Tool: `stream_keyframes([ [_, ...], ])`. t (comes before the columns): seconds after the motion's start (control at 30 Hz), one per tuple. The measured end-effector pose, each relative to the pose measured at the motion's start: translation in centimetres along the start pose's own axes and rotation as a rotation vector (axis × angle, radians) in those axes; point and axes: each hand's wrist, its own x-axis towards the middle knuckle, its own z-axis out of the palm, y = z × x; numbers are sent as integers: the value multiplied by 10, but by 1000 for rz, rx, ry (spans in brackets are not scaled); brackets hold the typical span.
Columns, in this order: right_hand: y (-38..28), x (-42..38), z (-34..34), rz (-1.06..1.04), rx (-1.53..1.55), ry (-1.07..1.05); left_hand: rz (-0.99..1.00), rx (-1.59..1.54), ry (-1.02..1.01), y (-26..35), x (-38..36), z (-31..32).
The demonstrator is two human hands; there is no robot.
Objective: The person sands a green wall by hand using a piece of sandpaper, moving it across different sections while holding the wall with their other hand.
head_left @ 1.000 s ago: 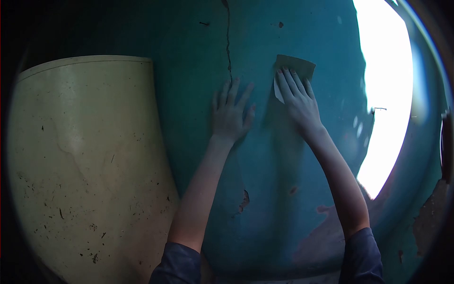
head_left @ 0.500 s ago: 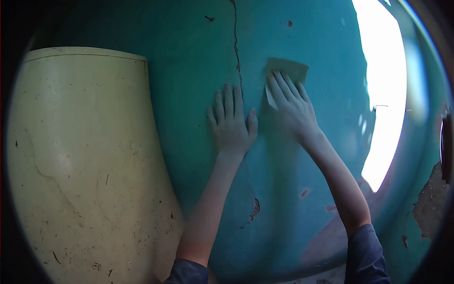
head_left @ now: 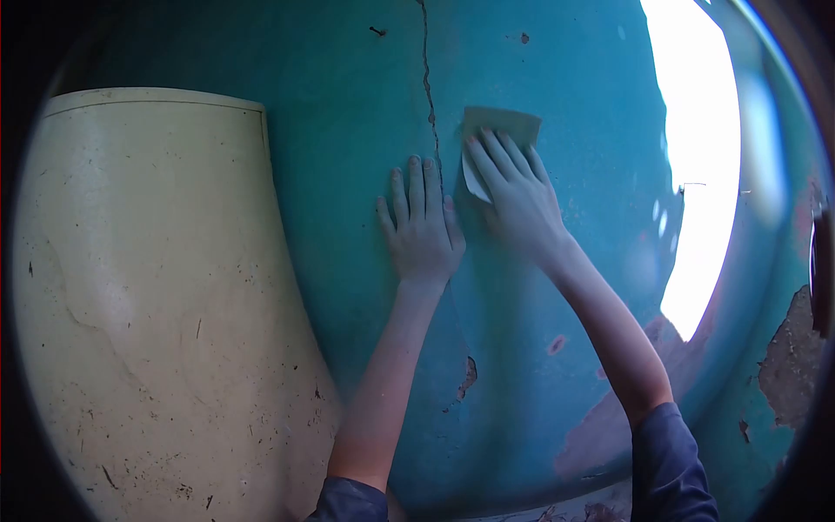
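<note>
My left hand (head_left: 422,228) lies flat on the turquoise wall (head_left: 348,130), bare and palm down, its fingertips beside a dark vertical crack (head_left: 428,87). To its right, my right hand (head_left: 519,193) presses a greyish sheet of sandpaper (head_left: 504,122) against the same wall. The sheet's upper part shows above the fingertips, and a pale edge curls out on the left side of the hand. The right thumb is hidden behind the hand and sheet.
A cream-coloured panel with dark specks (head_left: 165,261) stands at the left. Bright light (head_left: 700,174) comes through an opening at the right. Chipped paint (head_left: 470,376) marks the lower wall, a nail (head_left: 377,31) the top, and bare plaster (head_left: 793,361) the far right.
My right hand and the sandpaper have moved left along the wall, nearer the crack. My left thumb has drawn closer to its fingers. The view has shifted slightly.
</note>
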Motion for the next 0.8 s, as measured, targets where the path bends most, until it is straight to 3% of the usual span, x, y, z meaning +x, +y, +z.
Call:
stream_keyframes([
  [0.1,9,52,14,42,-19,167,13,-9,-6,-3,0,0],
  [0.17,6,44,21,68,-47,228,20,-18,-10,-4,1,0],
  [0.33,-47,-115,30,48,59,-113,-8,12,-12,-2,-3,-3],
  [0.4,-36,-161,23,35,62,-197,-8,4,-16,0,-14,-2],
  [0.5,-6,-163,11,213,59,-120,16,37,-11,1,-17,-3],
  [0.57,8,-144,2,501,-70,15,33,54,-35,4,-25,-5],
  [0.63,-4,-153,-1,526,-59,11,102,84,-73,5,-31,-8],
  [0.73,-34,-198,7,-14,45,-272,161,44,-116,4,-47,-10],
  [0.8,-15,-202,6,79,56,-258,170,40,-127,4,-58,-10],
])
